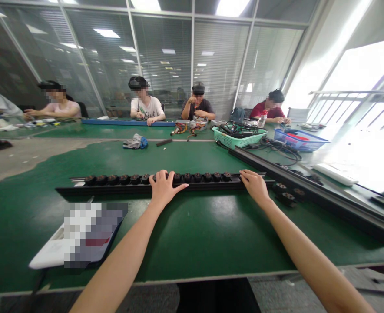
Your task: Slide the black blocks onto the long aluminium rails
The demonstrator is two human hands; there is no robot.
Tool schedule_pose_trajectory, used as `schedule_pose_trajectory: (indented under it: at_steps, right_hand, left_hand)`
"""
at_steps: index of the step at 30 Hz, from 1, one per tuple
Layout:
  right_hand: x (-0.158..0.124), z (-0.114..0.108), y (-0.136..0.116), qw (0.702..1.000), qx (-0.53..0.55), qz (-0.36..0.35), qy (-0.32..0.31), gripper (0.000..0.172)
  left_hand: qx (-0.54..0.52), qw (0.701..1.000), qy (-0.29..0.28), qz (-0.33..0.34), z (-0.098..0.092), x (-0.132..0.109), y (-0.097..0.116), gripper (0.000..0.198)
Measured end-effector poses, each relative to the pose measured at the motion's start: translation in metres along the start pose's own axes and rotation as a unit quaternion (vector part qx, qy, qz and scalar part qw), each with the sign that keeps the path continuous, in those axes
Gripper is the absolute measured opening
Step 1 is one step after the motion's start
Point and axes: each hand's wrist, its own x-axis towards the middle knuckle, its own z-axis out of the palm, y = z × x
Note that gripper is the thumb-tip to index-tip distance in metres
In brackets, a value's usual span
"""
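Note:
A long black channel rail (114, 190) lies crosswise on the green table, with a row of black socket modules (196, 177) set along it. My left hand (164, 188) rests over the middle of the rail, fingers spread and thumb stretched out to the right, covering part of the row. At the rail's right part, past the last module in the row, my right hand (254, 186) has its fingers pressed together; whatever they hold is hidden. Several loose socket modules (288, 198) lie just right of that hand.
A second long black rail (325, 203) runs diagonally on the right. A phone (97, 234) overlaps a white device (48, 252) at front left. Farther back are a green basket (239, 138) of cables, a blue basket (304, 142) and a glove (135, 142). Several people sit opposite.

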Motion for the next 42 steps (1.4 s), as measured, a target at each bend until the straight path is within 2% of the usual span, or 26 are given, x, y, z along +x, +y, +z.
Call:
schedule_pose_trajectory:
  at_steps: [29,42]
  right_hand:
    - [-0.001,-0.009,-0.001,1.000,0.007,0.029,0.002,0.037]
    - [0.002,-0.006,0.009,0.996,0.084,0.025,0.031,0.036]
  left_hand:
    - [-0.002,1.000,-0.003,0.000,-0.001,0.000,0.000,0.083]
    - [0.000,1.000,0.003,-0.005,0.001,0.000,0.000,0.082]
